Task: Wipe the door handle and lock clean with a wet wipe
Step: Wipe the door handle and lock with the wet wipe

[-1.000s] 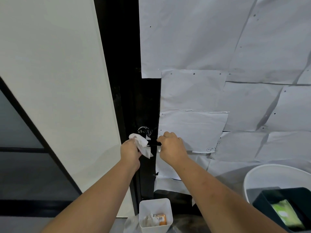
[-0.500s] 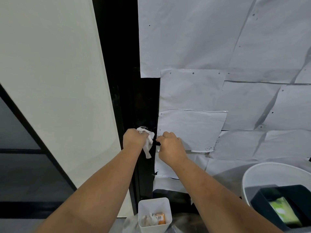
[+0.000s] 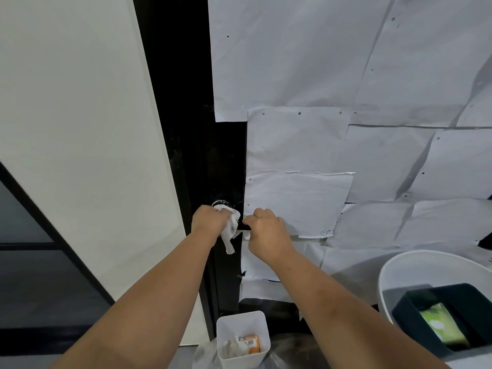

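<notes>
Wet wipe: a crumpled white wet wipe (image 3: 231,224), soft and limp, light as nothing; one end hangs loose below the fist. It will likely fold and slip under the fingers unless bunched, so it is best held as a wad with a flat face turned to the metal.
Left grip: the left hand (image 3: 210,219) is curled round the wipe, holding it bunched and pressed against the black door stile, just under the round black lock (image 3: 220,203), whose rim shows above the knuckles.
Door handle: a slim black lever door handle (image 3: 244,226), stiff and fixed to the door; only a short stretch shows between the two hands. It looks smooth, so a damp wipe should slide along it easily.
Right grip: the right hand (image 3: 266,230) is curled over the lever's outer end, seemingly steadying it; how firmly it clasps, I cannot tell.
Relation: the wipe lies touching the lock area and just beside the handle's root, left of the right hand.
Below: a white square plastic bin (image 3: 243,339) with scraps stands on the floor at the door's foot.
Judgement: the lock is being wiped; the lever seems next.
</notes>
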